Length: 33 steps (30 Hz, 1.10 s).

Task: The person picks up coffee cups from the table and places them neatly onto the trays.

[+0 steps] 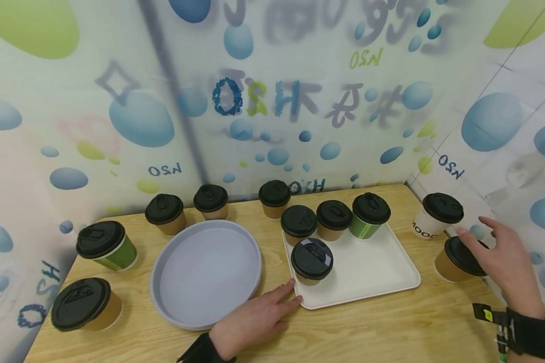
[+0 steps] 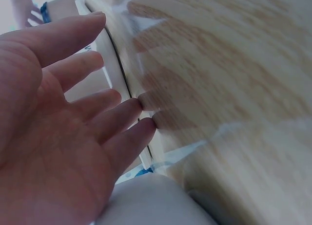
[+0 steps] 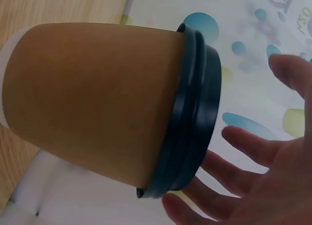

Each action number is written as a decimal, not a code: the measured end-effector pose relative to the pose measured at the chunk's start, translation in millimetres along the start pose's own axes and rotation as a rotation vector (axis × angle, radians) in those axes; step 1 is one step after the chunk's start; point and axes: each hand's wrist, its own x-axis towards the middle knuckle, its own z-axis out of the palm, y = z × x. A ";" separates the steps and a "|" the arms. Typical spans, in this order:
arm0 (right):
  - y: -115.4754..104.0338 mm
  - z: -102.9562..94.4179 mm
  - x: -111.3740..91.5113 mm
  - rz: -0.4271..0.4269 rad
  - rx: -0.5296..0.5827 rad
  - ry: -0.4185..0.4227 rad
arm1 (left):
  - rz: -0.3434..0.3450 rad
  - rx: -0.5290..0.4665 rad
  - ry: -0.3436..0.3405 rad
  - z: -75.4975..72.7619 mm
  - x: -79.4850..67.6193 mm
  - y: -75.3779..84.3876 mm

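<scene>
Right hand (image 1: 504, 252): thumb and fingers stand apart in a loose spread beside the black lid of a brown cup (image 1: 451, 264). The right wrist view shows the fingers next to that lid and not wrapped round it; whether a fingertip makes contact cannot be told. The brown cup stands near the right edge of the wooden table (image 1: 354, 330), in front of a white cup (image 1: 429, 223) with dark lettering and a black lid.

Left hand (image 1: 259, 317): fingers extended and slightly apart, fingertips at the near left corner of a white tray (image 1: 368, 272); nothing is pinched.

The tray bears four lidded cups: a green cup (image 1: 367, 226) at the back, two brown ones to its left, and a third brown one nearer the left hand. The right part of its surface is exposed.

Left of the tray lies a round grey plate (image 1: 206, 275). Two brown cups stand behind it; a green-sided cup (image 1: 118, 252) and another brown one stand to its left. One further brown cup stands behind the tray, near the patterned wall covering (image 1: 272, 131)
</scene>
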 end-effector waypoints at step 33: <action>0.9 7.4 -11.5 -0.032 -0.104 -0.124 | 0.008 -0.005 0.012 0.4 0.2 0.3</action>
